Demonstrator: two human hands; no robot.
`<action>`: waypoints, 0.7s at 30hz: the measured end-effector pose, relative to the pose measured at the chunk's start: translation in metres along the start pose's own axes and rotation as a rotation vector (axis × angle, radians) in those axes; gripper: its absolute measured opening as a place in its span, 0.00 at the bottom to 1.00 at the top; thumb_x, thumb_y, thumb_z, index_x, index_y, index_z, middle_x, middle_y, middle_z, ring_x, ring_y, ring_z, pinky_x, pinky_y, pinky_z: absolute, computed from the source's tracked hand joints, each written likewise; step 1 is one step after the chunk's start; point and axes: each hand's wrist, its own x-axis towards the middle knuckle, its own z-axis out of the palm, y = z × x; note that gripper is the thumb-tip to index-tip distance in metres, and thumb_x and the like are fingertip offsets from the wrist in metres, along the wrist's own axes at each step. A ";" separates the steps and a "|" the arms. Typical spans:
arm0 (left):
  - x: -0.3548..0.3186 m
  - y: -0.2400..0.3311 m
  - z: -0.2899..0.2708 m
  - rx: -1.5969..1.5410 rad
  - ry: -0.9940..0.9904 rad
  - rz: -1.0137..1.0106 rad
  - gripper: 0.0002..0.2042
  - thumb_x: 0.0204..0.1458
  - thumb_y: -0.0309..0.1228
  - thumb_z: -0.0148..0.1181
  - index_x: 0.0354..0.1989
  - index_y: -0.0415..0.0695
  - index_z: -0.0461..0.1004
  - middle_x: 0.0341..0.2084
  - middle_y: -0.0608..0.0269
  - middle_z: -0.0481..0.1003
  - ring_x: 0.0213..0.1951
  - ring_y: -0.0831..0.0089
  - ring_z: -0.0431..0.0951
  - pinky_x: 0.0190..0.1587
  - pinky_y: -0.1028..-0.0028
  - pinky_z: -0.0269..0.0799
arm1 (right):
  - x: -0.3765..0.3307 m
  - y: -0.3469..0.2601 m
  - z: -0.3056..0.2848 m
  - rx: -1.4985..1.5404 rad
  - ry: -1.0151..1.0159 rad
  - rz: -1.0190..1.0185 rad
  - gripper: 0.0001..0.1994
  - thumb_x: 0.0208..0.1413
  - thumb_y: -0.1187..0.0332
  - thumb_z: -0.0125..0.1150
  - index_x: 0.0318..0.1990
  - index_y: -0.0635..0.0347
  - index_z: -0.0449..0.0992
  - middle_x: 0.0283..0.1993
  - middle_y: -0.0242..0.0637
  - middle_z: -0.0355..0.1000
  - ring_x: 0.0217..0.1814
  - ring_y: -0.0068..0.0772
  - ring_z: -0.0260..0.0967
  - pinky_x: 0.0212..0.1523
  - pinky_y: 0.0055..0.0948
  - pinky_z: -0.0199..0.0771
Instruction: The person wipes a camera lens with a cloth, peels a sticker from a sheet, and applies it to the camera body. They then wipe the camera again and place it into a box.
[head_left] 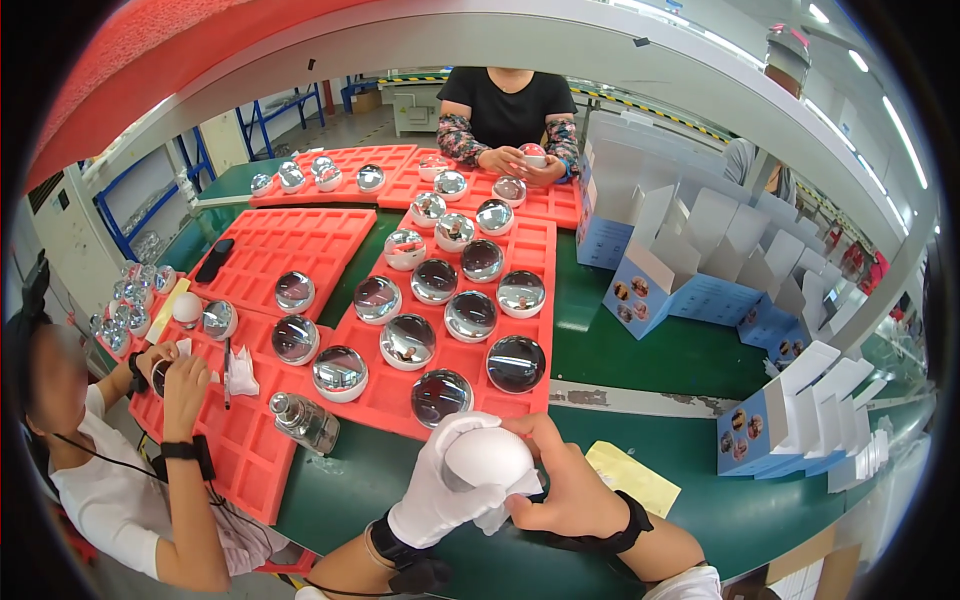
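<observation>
Head view: the gloved left hand (440,490) curls shut around a white dome (487,458), cupping it from the left; the bare right hand (565,488) closes on its right side with a white cloth (505,512), just before the red tray (392,398)

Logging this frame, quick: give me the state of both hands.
Left hand: gloved in white, closed around a white dome-shaped lamp.
Right hand: bare, closed on a white cloth pressed against the same lamp.
</observation>
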 end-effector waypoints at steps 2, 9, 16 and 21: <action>0.001 0.001 0.000 -0.030 -0.018 -0.020 0.30 0.39 0.29 0.69 0.53 0.41 0.63 0.47 0.62 0.67 0.49 0.74 0.68 0.52 0.72 0.65 | 0.001 0.002 0.001 0.017 0.017 0.016 0.33 0.41 0.73 0.61 0.57 0.63 0.54 0.47 0.49 0.71 0.52 0.40 0.70 0.54 0.32 0.65; 0.004 -0.003 -0.006 -0.146 -0.001 -0.134 0.30 0.39 0.32 0.69 0.53 0.42 0.63 0.46 0.63 0.67 0.49 0.74 0.69 0.51 0.72 0.66 | 0.003 0.007 -0.005 0.012 -0.029 -0.008 0.31 0.43 0.71 0.63 0.56 0.62 0.57 0.45 0.47 0.71 0.49 0.40 0.72 0.49 0.31 0.68; 0.005 -0.003 -0.006 -0.360 -0.017 -0.213 0.30 0.39 0.35 0.69 0.53 0.42 0.64 0.46 0.63 0.67 0.48 0.73 0.70 0.50 0.72 0.67 | 0.004 0.010 -0.003 0.054 -0.002 -0.077 0.30 0.44 0.69 0.64 0.55 0.61 0.58 0.43 0.46 0.71 0.45 0.40 0.74 0.47 0.31 0.70; 0.003 -0.006 -0.004 -0.222 0.009 -0.133 0.30 0.40 0.34 0.68 0.53 0.42 0.64 0.46 0.63 0.67 0.49 0.74 0.69 0.51 0.72 0.67 | 0.003 0.002 -0.006 0.068 -0.020 0.008 0.29 0.43 0.71 0.62 0.55 0.62 0.58 0.44 0.44 0.72 0.45 0.36 0.72 0.49 0.31 0.68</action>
